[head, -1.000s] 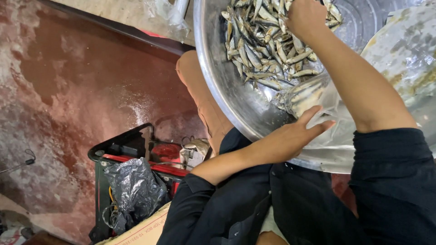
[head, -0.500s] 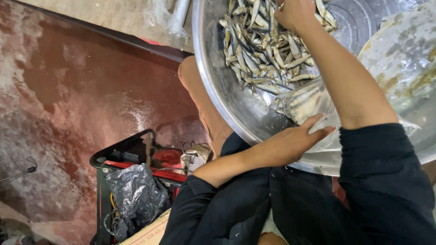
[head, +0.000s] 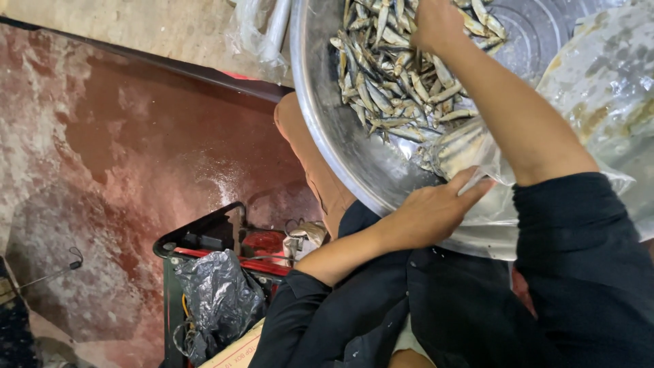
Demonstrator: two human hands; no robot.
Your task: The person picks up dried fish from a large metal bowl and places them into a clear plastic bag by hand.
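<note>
Wet red-brown floor (head: 136,136) filled the left side of the view, pale and scuffed toward the edges. A large metal basin (head: 327,129) rested at your lap, its rim against your bare knee (head: 306,157). A clear plastic bag (head: 606,88) spread over the basin's right side, its mouth lying down inside the bowl. Below left stood a black and red crate (head: 204,238) with a crumpled black plastic bag (head: 218,300) in it. Small silver fish (head: 388,82) lay heaped in the basin, a few showing through the bag's lower edge.

Your left hand (head: 429,211) lay on the basin's near rim, fingers stretched out flat and loose, fingertips touching the bag's edge. Your right hand (head: 436,24) was down among the fish at the top of the heap; fingers curled into the pile, though you could not tell whether they gripped any.
</note>
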